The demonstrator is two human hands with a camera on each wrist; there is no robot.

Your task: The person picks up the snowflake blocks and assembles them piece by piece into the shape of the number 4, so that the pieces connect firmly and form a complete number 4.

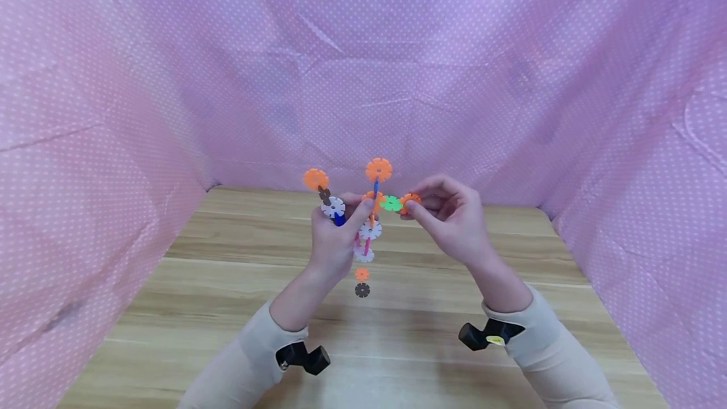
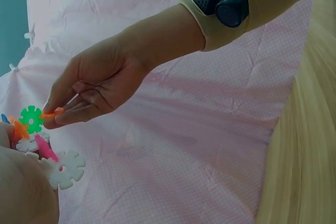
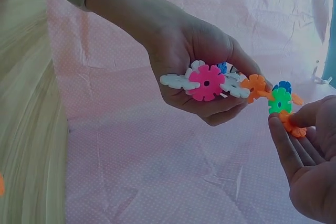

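Note:
My left hand (image 1: 334, 242) grips a build of slotted plastic snowflake discs, thumb across its middle. An orange disc (image 1: 378, 170) tops one branch, with white discs (image 1: 371, 230) lower down. Another branch, ending in an orange disc (image 1: 315, 178), sticks out past the left side of this hand. A pink disc (image 3: 206, 83) sits between white ones in the right wrist view. Off the build's right side extends a green disc (image 1: 391, 203), joined to an outer orange disc (image 1: 411, 199). Between thumb and fingers, my right hand (image 1: 460, 223) pinches that outer disc. My left palm hides part of the build.
Below the hands in the head view, a loose orange disc (image 1: 361, 274) and a brown disc (image 1: 362, 290) lie on the wooden table (image 1: 227, 270). Pink dotted cloth (image 1: 363, 93) encloses the table at the back and both sides.

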